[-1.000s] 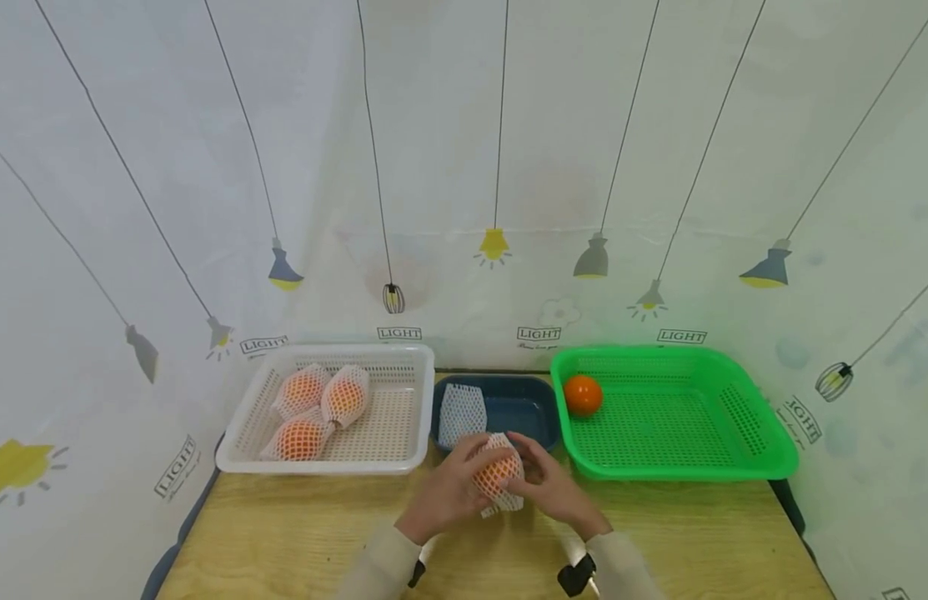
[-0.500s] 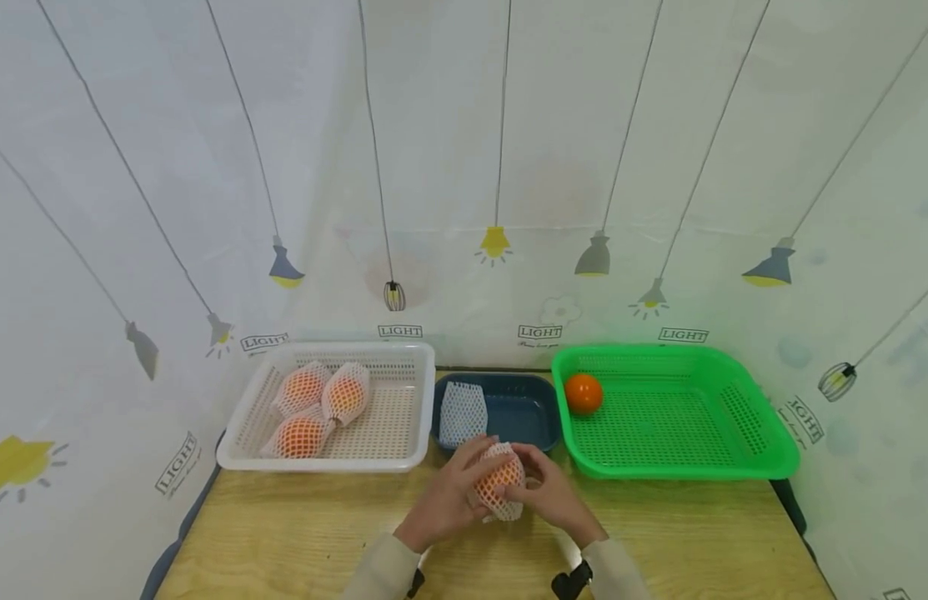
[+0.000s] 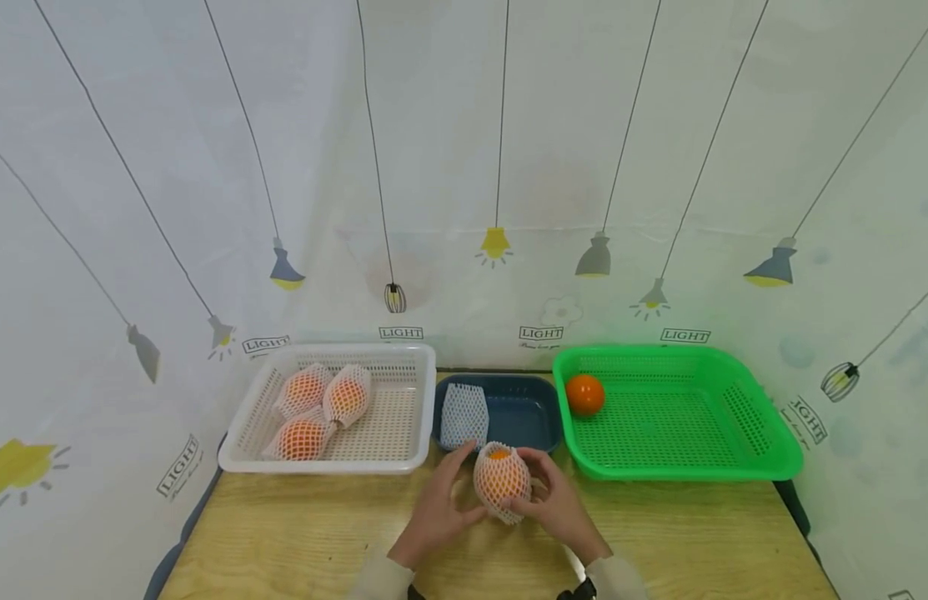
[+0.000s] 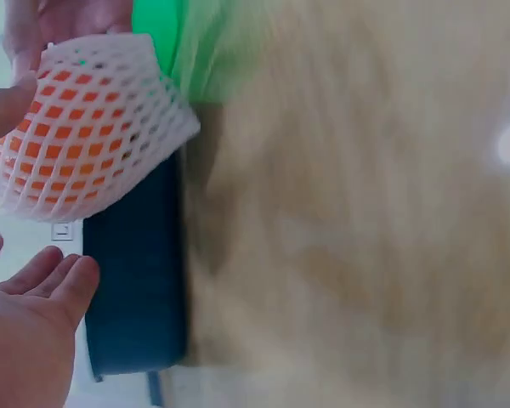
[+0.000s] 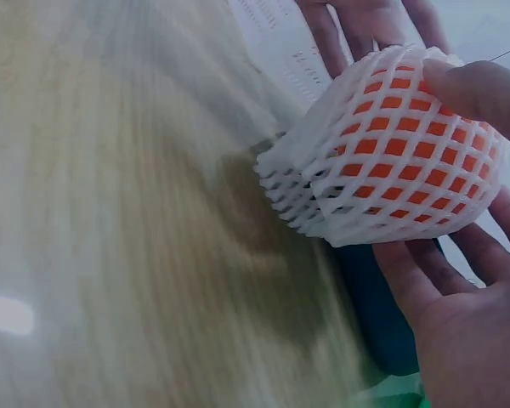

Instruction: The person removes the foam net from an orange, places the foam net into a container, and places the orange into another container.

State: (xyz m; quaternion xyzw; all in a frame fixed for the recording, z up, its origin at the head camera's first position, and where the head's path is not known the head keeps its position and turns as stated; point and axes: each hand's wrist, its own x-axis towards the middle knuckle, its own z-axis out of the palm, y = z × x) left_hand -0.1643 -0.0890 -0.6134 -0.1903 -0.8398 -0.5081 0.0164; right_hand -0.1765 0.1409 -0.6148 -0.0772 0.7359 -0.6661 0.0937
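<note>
Round orange fruit (image 3: 499,456) in white diamond-mesh foam net (image 3: 502,483), six o'clock of dark-blue rectangular tray (image 3: 519,421); right hand (image 3: 559,506) grips netted fruit, left hand (image 3: 436,510) spread wide at nine. Wall label (image 3: 541,333): "LIGHT".

Downward head view, wrists' closer, fruit (image 3: 503,481) seemingly shared

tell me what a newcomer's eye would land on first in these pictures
Probably the bright green basket at the right of the head view, with a bare orange fruit near its left side. Next might come the netted fruit in the right hand at front centre, then the white basket at the left, with three more netted fruits inside.
</note>
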